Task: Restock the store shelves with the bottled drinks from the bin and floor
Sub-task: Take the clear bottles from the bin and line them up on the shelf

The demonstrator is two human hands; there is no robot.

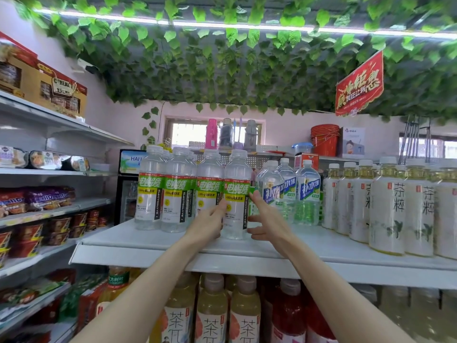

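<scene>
Head view: both bare arms reach up to the white top shelf (173,246), and the hands meet at one electrolyte bottle (236,174) – clear, white-capped, with a green and yellow label. It stands upright near the front edge of the shelf, at the right end of a row of three matching bottles (176,191), just beside the last of them.

The left hand (210,222) holds the bottle from its left side, thumb laid across the front of the label and fingers curled at the lower body. The right hand (265,219) lies against the bottle's right side, one digit pointing up along the label and the lower fingers bent toward the base; whether it truly closes round the bottle I cannot tell, since its palm is hidden.

Right of the hands stand blue-labelled water bottles (306,191), and past them a row of pale tea bottles (388,206) runs to the frame edge. On the shelf below are yellow tea bottles (212,310) with brown caps, beside red drink bottles (288,315).

Shelves on the left carry noodle cups (32,233) and packaged snacks. Green artificial leaves (222,58) cover the ceiling, a red sign (359,85) hangs from it at the right, and stacked orange buckets (324,139) sit behind the drinks.
</scene>
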